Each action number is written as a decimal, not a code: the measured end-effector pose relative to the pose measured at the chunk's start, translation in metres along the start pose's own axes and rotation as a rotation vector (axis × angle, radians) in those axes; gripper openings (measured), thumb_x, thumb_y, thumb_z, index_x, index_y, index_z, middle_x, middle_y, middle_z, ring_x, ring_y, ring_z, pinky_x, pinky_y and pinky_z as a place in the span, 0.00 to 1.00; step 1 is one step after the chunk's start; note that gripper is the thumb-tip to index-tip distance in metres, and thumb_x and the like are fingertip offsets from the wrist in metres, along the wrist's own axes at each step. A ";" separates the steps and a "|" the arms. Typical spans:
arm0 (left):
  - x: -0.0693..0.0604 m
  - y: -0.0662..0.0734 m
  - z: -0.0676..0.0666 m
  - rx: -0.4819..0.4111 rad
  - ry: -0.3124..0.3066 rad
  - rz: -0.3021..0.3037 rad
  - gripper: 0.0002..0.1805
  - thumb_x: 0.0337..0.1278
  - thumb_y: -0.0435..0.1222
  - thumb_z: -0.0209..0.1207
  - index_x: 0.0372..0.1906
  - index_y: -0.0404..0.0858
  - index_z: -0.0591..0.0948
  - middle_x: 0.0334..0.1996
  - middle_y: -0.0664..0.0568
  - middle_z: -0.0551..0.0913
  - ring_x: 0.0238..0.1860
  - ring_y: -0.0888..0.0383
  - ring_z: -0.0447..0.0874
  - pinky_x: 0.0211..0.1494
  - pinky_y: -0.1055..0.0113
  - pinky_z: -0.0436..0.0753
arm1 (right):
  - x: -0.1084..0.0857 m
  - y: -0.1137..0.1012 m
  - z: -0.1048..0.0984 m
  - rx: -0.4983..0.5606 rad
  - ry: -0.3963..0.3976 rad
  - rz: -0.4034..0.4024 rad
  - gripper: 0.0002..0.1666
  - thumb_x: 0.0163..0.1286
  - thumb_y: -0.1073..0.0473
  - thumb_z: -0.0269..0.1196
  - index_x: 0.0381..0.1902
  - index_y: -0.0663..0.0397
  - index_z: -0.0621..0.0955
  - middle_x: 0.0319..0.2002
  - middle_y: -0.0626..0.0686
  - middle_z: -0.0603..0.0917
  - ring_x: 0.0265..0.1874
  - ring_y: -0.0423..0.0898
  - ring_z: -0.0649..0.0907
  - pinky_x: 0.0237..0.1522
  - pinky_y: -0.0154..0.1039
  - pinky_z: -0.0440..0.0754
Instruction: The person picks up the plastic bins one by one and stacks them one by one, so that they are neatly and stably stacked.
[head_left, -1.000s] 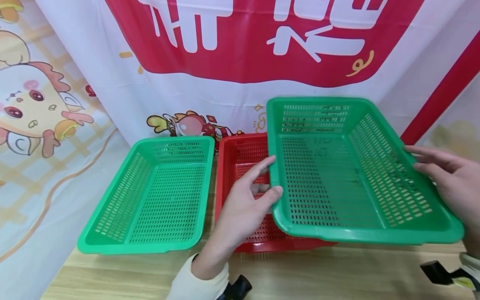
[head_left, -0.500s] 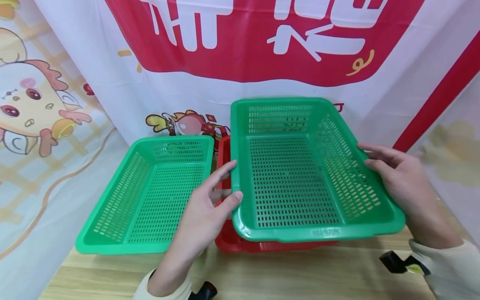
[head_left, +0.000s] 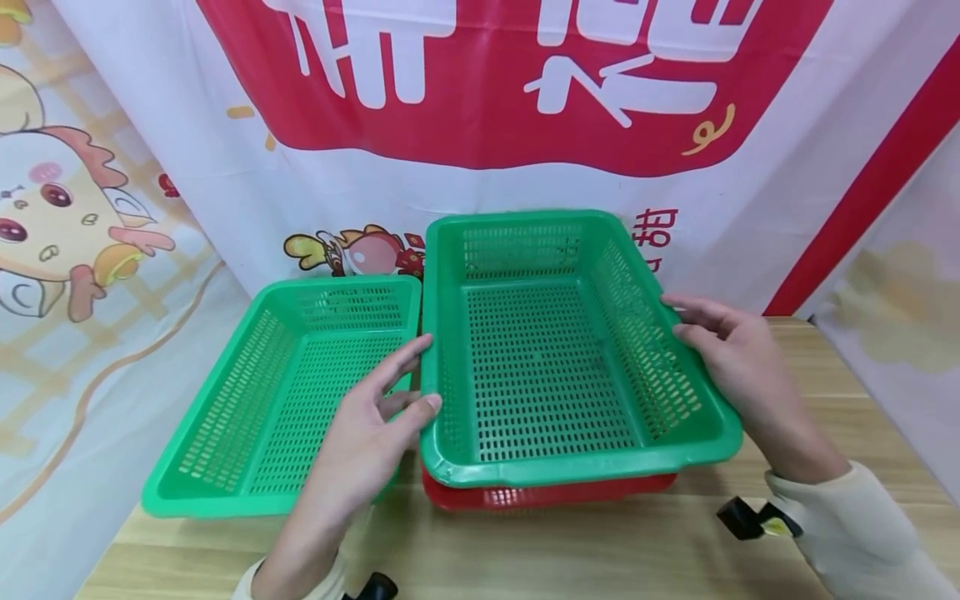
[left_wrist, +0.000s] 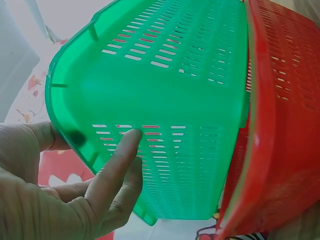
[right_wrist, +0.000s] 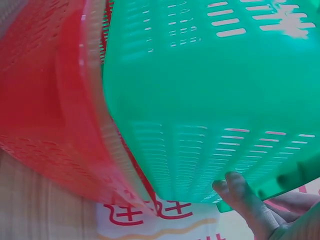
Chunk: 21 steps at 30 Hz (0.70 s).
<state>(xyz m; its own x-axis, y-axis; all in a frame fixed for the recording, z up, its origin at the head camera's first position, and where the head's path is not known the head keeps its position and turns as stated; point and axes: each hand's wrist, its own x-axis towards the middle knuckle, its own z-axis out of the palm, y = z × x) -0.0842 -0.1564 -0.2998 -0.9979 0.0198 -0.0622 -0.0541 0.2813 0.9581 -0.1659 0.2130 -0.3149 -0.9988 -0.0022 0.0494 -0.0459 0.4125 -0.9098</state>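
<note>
Between my two hands a green plastic basket is held by its long sides above a red basket. My left hand grips the left rim, thumb on the edge and fingertips against the perforated wall in the left wrist view. On the opposite rim, my right hand has the same kind of grip. Both wrist views show the green basket's base close to the red rim; I cannot tell whether they touch. Most of the red basket's inside is hidden from the head view.
A second green basket sits on the wooden table at the left, close beside the red one. A printed cloth hangs behind, and another patterned cloth covers the left side.
Both hands have carried the green basket leftward, from over the right part of the red basket to straight above it. It also sits slightly lower in the head view. Both grips stay on the rim.
</note>
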 end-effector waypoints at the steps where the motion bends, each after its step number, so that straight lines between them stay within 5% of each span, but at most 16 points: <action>1: 0.000 -0.001 -0.001 0.000 -0.004 -0.001 0.34 0.72 0.39 0.63 0.77 0.63 0.68 0.76 0.53 0.68 0.71 0.46 0.79 0.51 0.56 0.92 | 0.001 0.001 0.001 0.008 -0.012 -0.003 0.30 0.84 0.51 0.54 0.79 0.51 0.70 0.69 0.65 0.76 0.38 0.31 0.89 0.39 0.36 0.91; 11: 0.006 -0.014 -0.009 -0.012 -0.046 -0.060 0.38 0.70 0.36 0.64 0.80 0.60 0.65 0.80 0.47 0.64 0.68 0.44 0.81 0.49 0.56 0.92 | 0.005 0.009 0.010 -0.008 -0.091 -0.010 0.29 0.84 0.56 0.52 0.78 0.56 0.70 0.66 0.67 0.78 0.42 0.33 0.88 0.43 0.34 0.90; 21: 0.013 -0.029 -0.009 0.015 -0.079 -0.124 0.41 0.70 0.33 0.63 0.82 0.58 0.62 0.82 0.42 0.60 0.68 0.43 0.81 0.45 0.57 0.92 | 0.011 0.018 0.018 -0.091 -0.143 -0.001 0.29 0.83 0.57 0.54 0.78 0.54 0.70 0.62 0.66 0.81 0.47 0.48 0.85 0.44 0.33 0.89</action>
<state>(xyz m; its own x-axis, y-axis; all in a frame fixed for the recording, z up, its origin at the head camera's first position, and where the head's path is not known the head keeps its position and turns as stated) -0.0962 -0.1733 -0.3259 -0.9776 0.0591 -0.2021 -0.1757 0.3003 0.9375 -0.1780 0.2036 -0.3383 -0.9915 -0.1294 -0.0142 -0.0519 0.4936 -0.8681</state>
